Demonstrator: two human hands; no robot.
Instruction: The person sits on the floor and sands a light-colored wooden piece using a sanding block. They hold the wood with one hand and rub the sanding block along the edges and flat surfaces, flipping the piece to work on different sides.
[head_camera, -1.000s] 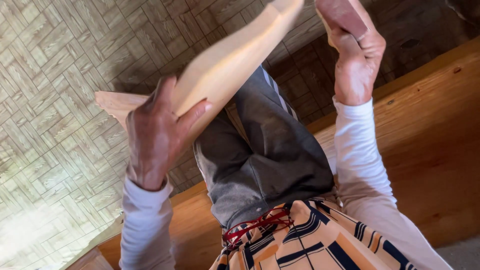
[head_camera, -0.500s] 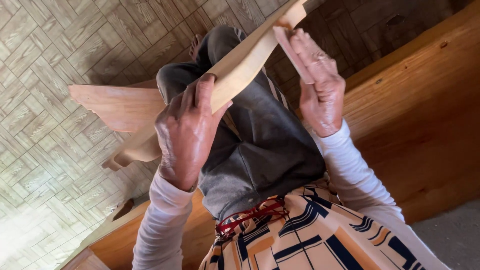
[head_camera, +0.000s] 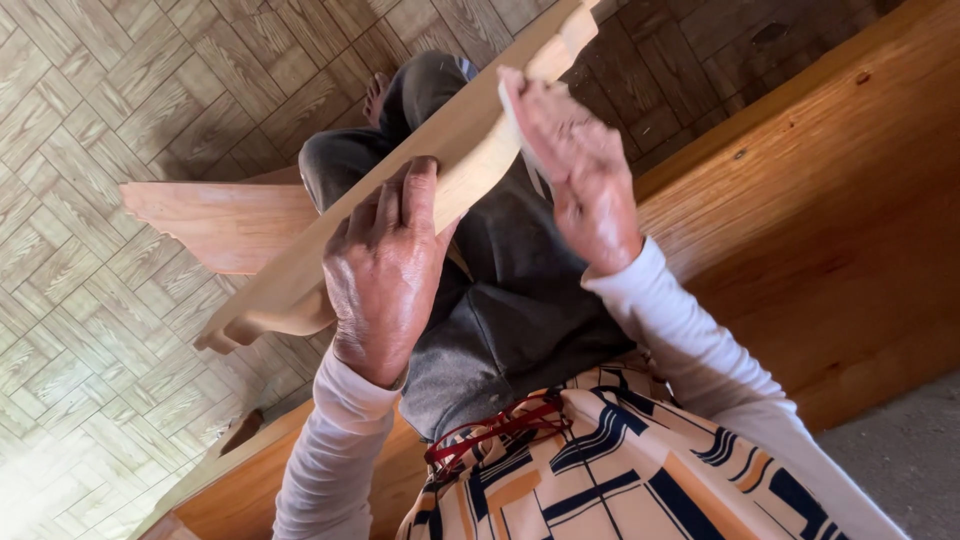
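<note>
Looking down from head height, left to right: patterned tan vinyl floor (head_camera: 90, 150); a second reddish flat wood piece (head_camera: 225, 225) lying behind. Left hand (head_camera: 385, 265) clamped over the long pale curved wooden board (head_camera: 470, 160), fingers wrapped across its top edge, board slanting above grey trousers (head_camera: 520, 300). Right hand (head_camera: 580, 170) now lower on the board's edge than a second ago, fingers closed on a thin sheet, seemingly sandpaper, pressed flat against the wood. Sanding stroke apparently travelling down the edge. Varnished wooden bench (head_camera: 820, 220) at right.
</note>
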